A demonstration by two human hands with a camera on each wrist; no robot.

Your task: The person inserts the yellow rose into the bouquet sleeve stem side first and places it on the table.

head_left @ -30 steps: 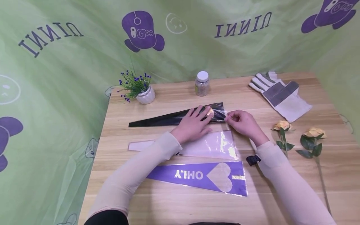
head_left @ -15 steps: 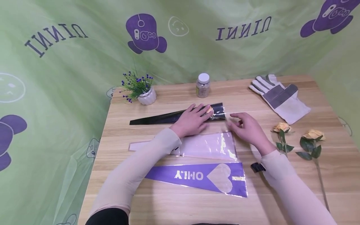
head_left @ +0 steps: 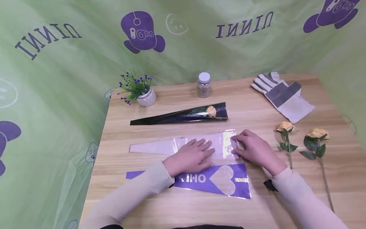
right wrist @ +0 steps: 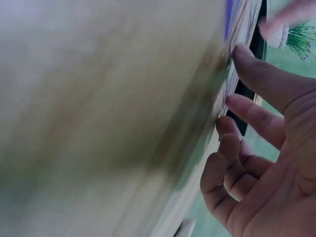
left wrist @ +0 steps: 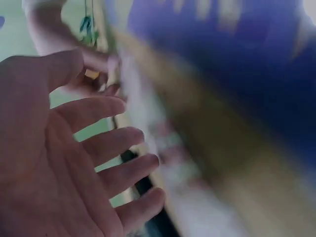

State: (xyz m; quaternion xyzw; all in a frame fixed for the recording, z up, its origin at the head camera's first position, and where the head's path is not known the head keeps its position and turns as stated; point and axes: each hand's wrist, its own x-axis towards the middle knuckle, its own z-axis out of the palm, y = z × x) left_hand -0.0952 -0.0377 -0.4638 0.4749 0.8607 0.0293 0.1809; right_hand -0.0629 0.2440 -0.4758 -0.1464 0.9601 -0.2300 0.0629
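One clear wrapper lies flat on the bench, between a black wrapper on the far side and a purple wrapper on the near side. All three taper toward the left and are widest at the right. The black wrapper contains one pale orange rose, its flower head near the wide end.

Left hand: positioned palm down over the middle of the clear wrapper, fingers extended and slightly spread. The grip is wide. The forearm crosses the purple wrapper and covers part of its lettering. The left wrist view is blurred toward the bench; whether the fingertips press on the clear wrapper cannot be told.

Right hand: positioned at the wide end of the clear wrapper. The thumb and index finger meet the wrapper's edge with a gap between them — the grip is partly wide. The other fingers are loosely curled.

Surrounding items: a left loose rose and a right loose rose lie to the right of the right hand, stems toward the near side. A glove lies beyond them. A white-lidded jar stands behind the black wrapper; a potted plant stands left of it, near the far edge.
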